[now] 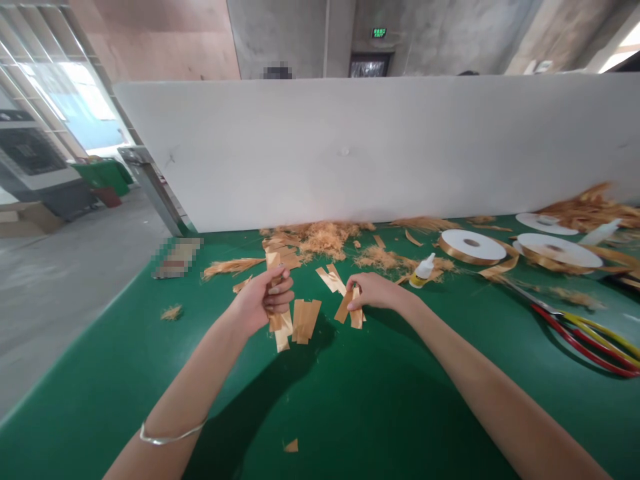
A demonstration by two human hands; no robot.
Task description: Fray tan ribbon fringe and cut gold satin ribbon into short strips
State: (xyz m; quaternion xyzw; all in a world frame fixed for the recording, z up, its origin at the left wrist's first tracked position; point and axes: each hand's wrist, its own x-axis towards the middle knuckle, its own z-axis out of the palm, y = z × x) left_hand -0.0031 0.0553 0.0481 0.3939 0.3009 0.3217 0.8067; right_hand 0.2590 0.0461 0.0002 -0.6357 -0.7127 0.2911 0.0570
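My left hand is closed around several gold ribbon strips, whose ends stick out above and below the fingers. To its right, my right hand pinches a short gold strip just over the green table. Other cut strips lie between the two hands, side by side and partly overlapping. Behind the right hand, more pieces cross one another.
Frayed fibres lie along the white partition. A glue bottle, ribbon spools and red-and-yellow-handled scissors are on the right. A small scrap lies near the front.
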